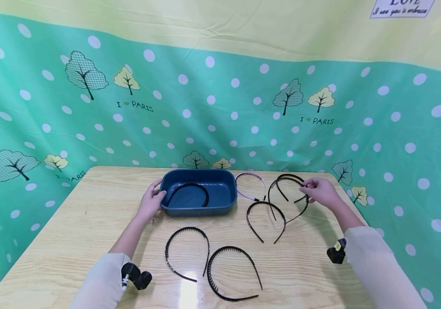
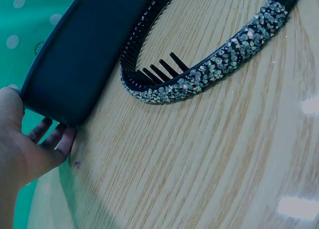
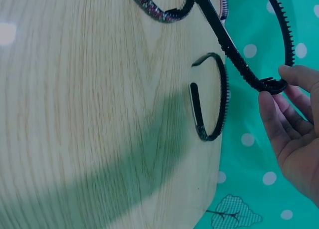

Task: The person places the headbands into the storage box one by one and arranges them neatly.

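Observation:
My left hand [image 1: 152, 201] grips the left end of a dark blue plastic tub [image 1: 199, 212]. In the left wrist view the thumb lies at the rim and the fingertips are under the bottom edge. One black headband [image 1: 207, 198] lies inside the tub. My right hand [image 1: 322, 193] pinches another black toothed headband [image 1: 269, 198] at its right side, above the table. Dark beading shows along this held headband [image 3: 234, 59] in the right wrist view. Behind it a black headband [image 1: 293, 175] lies near the table's back edge.
Right of the tub lies a pink headband [image 1: 251, 173]. A black headband [image 1: 264, 202] sits nearer, partly overlapped by the held one in view. Two more, one crystal-studded headband [image 2: 219, 72] and a toothed black headband [image 1: 209, 274], lie in front on the wooden table [image 1: 89, 214]. A patterned curtain [image 1: 220, 107] hangs behind.

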Tool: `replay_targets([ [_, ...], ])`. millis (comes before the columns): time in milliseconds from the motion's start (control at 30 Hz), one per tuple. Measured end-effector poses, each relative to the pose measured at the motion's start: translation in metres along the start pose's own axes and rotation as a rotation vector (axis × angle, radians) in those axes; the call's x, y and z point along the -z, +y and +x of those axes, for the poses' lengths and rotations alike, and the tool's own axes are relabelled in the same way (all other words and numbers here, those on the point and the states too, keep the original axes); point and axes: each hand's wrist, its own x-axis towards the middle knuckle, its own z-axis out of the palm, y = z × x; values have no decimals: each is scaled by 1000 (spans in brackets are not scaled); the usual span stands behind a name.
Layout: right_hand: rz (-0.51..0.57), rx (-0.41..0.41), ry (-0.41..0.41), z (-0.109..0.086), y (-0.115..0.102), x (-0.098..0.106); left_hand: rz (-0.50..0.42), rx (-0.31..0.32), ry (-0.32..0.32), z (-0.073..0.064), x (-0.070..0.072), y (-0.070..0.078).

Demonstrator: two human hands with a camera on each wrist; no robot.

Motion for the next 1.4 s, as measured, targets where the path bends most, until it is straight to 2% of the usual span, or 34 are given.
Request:
replay_targets([
  [733,83,12,43,4,-17,-13,6,0,8,1,0,0],
  [1400,212,-1,58,9,-29,-20,-4,-6,3,1,0,-2],
])
